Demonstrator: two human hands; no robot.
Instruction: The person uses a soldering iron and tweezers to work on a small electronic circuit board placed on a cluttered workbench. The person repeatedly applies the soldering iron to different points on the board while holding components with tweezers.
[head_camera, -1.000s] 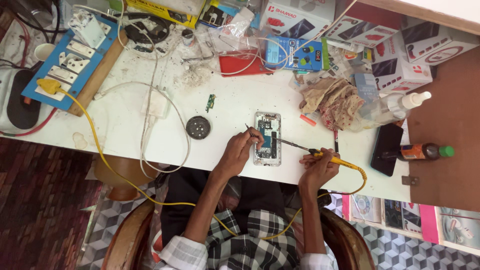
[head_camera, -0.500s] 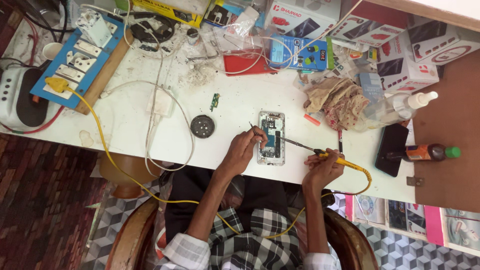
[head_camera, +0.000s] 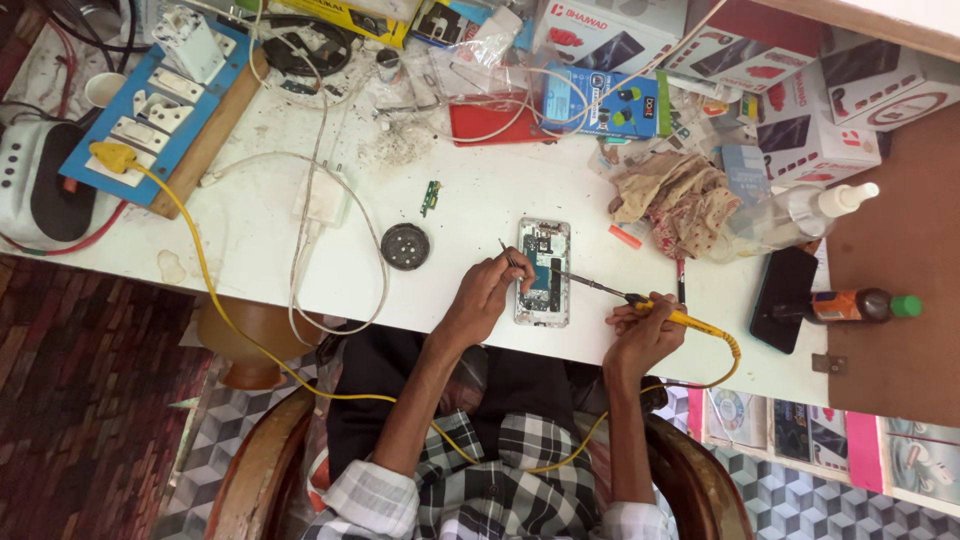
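Note:
An opened phone (head_camera: 544, 272) with its circuit board bare lies on the white table (head_camera: 470, 200) near the front edge. My left hand (head_camera: 490, 288) pinches thin tweezers (head_camera: 508, 254) at the phone's left side, fingertips touching the board. My right hand (head_camera: 640, 322) grips a yellow-handled soldering iron (head_camera: 660, 310); its metal tip reaches left onto the phone's middle. A yellow cord (head_camera: 225, 310) runs from the iron under my arms to a plug on the blue socket board (head_camera: 150, 100).
A round dark tin (head_camera: 405, 246) and a small green circuit piece (head_camera: 431, 197) lie left of the phone. A crumpled cloth (head_camera: 672, 200), a clear spray bottle (head_camera: 800, 212), a black phone (head_camera: 783, 298) and a brown bottle (head_camera: 850, 306) sit to the right. Boxes and cables crowd the back edge.
Both hands hold their places on the phone; the view has shifted slightly, nothing was picked up or let go.

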